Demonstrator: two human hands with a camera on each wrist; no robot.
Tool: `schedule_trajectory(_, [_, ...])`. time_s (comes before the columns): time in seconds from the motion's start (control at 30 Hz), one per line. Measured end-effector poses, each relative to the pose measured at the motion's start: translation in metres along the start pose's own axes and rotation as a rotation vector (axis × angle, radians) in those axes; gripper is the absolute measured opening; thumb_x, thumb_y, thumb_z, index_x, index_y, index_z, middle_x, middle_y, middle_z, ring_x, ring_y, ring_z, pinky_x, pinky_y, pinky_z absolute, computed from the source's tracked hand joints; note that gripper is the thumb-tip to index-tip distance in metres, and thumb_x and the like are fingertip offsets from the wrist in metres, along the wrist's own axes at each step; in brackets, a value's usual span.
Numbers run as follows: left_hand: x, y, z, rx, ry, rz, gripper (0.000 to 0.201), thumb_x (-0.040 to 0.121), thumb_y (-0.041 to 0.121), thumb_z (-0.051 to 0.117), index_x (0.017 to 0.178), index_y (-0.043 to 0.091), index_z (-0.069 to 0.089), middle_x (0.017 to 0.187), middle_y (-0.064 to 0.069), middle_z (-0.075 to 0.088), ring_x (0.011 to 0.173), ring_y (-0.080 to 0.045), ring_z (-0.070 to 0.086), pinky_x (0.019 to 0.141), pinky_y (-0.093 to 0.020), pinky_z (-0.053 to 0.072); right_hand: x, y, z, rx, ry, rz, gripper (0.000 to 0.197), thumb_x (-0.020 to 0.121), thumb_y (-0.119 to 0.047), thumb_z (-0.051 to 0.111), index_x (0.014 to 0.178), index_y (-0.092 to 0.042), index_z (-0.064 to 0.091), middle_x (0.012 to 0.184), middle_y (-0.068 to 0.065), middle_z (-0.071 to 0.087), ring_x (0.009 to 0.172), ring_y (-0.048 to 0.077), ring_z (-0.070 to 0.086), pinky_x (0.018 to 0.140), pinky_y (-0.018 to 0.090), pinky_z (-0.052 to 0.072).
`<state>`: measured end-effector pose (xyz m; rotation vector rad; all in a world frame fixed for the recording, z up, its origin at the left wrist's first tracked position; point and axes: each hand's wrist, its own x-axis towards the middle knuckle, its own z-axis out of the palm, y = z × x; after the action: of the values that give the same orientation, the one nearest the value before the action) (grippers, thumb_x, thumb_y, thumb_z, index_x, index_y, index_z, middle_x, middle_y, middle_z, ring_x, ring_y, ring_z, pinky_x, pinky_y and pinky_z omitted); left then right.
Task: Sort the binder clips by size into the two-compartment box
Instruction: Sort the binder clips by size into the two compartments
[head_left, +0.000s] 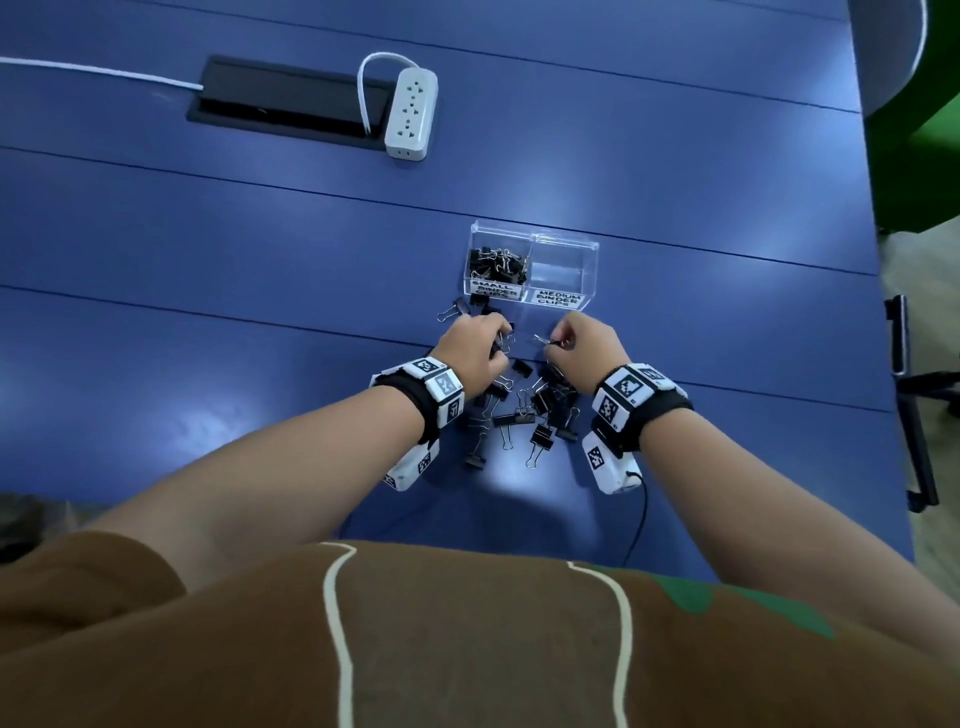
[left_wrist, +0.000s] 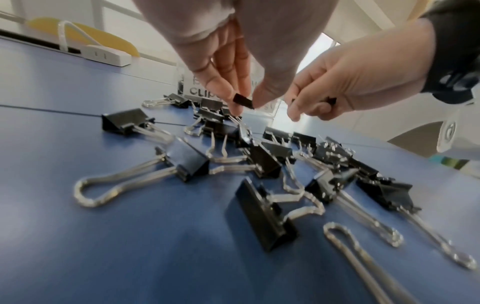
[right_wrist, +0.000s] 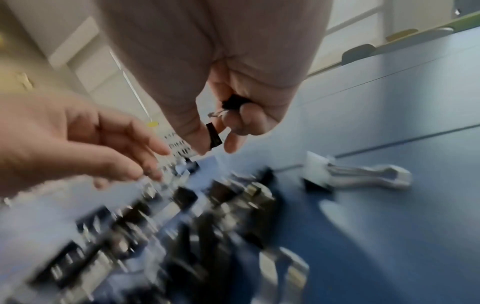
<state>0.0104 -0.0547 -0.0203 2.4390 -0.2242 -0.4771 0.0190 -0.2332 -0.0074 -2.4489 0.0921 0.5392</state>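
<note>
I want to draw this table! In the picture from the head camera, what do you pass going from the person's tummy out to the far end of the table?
Pile of loose binder clips → the two hands, left hand and right hand, side by side → clear two-compartment box → white power strip.

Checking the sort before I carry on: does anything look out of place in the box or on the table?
Nothing stands out. The small compartment holds only small-looking clips; the medium compartment is empty. Unsorted clips lie loose on the table.
</note>
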Motion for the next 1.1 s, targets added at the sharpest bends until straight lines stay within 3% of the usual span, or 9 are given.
schedule_trajectory(0.13, [-0.001, 0.0, -0.015, -0.037, 0.091, -0.047, 0.021, 0.087, 0.017, 0.051, 0.106, 0.011, 0.059, 0.099, -0.006, 0.061, 0.086, -0.022, 0.052, 0.076, -0.033, 0.047, 0.02, -0.044, -0.016, 0.097, 0.106, -0.086, 0.008, 0.083, -0.009, 0.056, 0.082, -0.014, 0.062, 0.084, -0.001, 0.062, 0.076, 0.014, 0.054, 0.073, 0.022, 0.041])
schedule_trajectory(0.27, [0.008, -0.001, -0.034, -0.105, 0.139, -0.077, 0.019, 0.086, 0.012, 0.048, 0.101, 0.011, 0.059, 0.094, -0.002, 0.051, 0.075, -0.019, 0.05, 0.075, -0.03, 0.046, 0.057, -0.078, -0.024, 0.021, 0.148, -0.087, 0.017, 0.083, -0.006, 0.05, 0.089, -0.01, 0.066, 0.089, 0.005, 0.066, 0.074, 0.016, 0.054, 0.07, 0.025, 0.045])
schedule_trajectory(0.37, [0.019, -0.001, -0.049, -0.102, 0.195, -0.049, 0.018, 0.085, 0.009, 0.049, 0.099, 0.009, 0.06, 0.091, -0.001, 0.05, 0.078, -0.017, 0.047, 0.076, -0.029, 0.044, 0.068, -0.089, -0.02, -0.058, 0.09, -0.113, 0.022, 0.081, -0.004, 0.05, 0.096, -0.008, 0.066, 0.095, 0.012, 0.065, 0.078, 0.022, 0.055, 0.079, 0.032, 0.051])
schedule_trajectory(0.53, [0.043, 0.0, -0.074, -0.008, 0.211, -0.014, 0.018, 0.083, 0.009, 0.049, 0.097, 0.011, 0.061, 0.094, -0.006, 0.061, 0.087, -0.024, 0.052, 0.079, -0.033, 0.045, 0.057, -0.078, -0.019, -0.03, 0.106, -0.145, 0.026, 0.084, -0.004, 0.05, 0.101, -0.014, 0.066, 0.107, 0.01, 0.065, 0.089, 0.023, 0.06, 0.08, 0.028, 0.047])
schedule_trajectory(0.67, [0.063, 0.004, -0.075, 0.141, 0.137, 0.036, 0.018, 0.087, 0.012, 0.049, 0.1, 0.015, 0.061, 0.087, -0.002, 0.056, 0.102, -0.027, 0.05, 0.083, -0.041, 0.049, 0.02, -0.047, -0.018, 0.066, 0.161, -0.117, 0.019, 0.086, -0.008, 0.051, 0.09, -0.017, 0.068, 0.097, 0.004, 0.068, 0.079, 0.015, 0.059, 0.077, 0.025, 0.049])
schedule_trajectory(0.8, [0.073, 0.003, -0.069, 0.216, 0.016, 0.051, 0.025, 0.089, 0.019, 0.051, 0.109, 0.028, 0.064, 0.105, -0.006, 0.054, 0.099, -0.033, 0.054, 0.089, -0.039, 0.049, -0.014, -0.016, -0.001, -0.084, -0.095, -0.062, 0.028, 0.088, -0.006, 0.048, 0.089, -0.017, 0.074, 0.096, -0.001, 0.067, 0.084, 0.022, 0.065, 0.082, 0.027, 0.052])
schedule_trajectory(0.9, [0.061, 0.008, -0.058, 0.267, 0.04, 0.205, 0.027, 0.089, 0.016, 0.054, 0.114, 0.018, 0.064, 0.117, -0.007, 0.059, 0.112, -0.033, 0.047, 0.094, -0.044, 0.046, -0.022, -0.001, 0.013, -0.207, -0.213, -0.141, 0.041, 0.083, 0.002, 0.041, 0.099, -0.016, 0.074, 0.1, 0.009, 0.068, 0.094, 0.029, 0.062, 0.088, 0.028, 0.049])
schedule_trajectory(1.0, [0.034, 0.011, -0.039, 0.229, 0.049, 0.289, 0.022, 0.086, 0.014, 0.057, 0.106, 0.013, 0.065, 0.105, -0.011, 0.055, 0.103, -0.029, 0.048, 0.085, -0.044, 0.05, -0.023, 0.009, 0.012, -0.108, -0.089, -0.159, 0.045, 0.08, 0.007, 0.042, 0.106, -0.015, 0.07, 0.09, 0.008, 0.057, 0.089, 0.023, 0.052, 0.085, 0.026, 0.044])
schedule_trajectory(1.1, [0.007, 0.004, -0.018, 0.249, -0.129, 0.341, 0.015, 0.086, 0.016, 0.058, 0.099, 0.013, 0.065, 0.101, -0.011, 0.055, 0.096, -0.028, 0.051, 0.081, -0.043, 0.05, -0.024, 0.011, -0.001, -0.029, -0.001, -0.105, 0.038, 0.085, 0.002, 0.042, 0.099, -0.016, 0.072, 0.087, 0.0, 0.051, 0.078, 0.015, 0.049, 0.079, 0.024, 0.042])
